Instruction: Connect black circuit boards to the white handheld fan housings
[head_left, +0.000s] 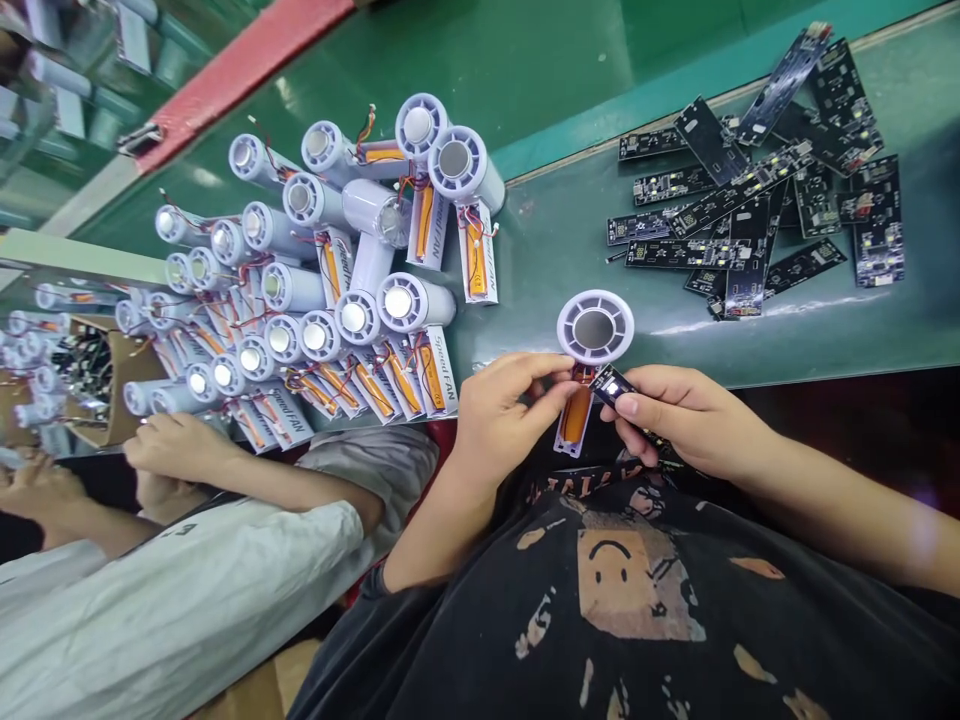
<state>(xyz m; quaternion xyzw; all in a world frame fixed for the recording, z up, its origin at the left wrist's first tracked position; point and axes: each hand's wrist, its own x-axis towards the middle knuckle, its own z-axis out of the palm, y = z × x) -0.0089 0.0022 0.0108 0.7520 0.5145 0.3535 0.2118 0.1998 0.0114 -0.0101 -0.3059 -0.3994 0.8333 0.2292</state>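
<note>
My left hand (504,405) grips a small white hand-fan body (594,330) by its open handle, where an orange battery (576,415) shows. The round fan head points up at me. My right hand (679,412) pinches a small black circuit board (611,384) right beside the handle, touching it. Both hands hover over the front edge of the green bench (570,250), close to my black shirt.
A heap of several similar white fan bodies (330,270) lies to the left on the bench. A pile of black circuit boards (757,190) lies at the back right. At left, another person in a white shirt (187,590) rests a hand (176,445) near a cardboard box (112,390).
</note>
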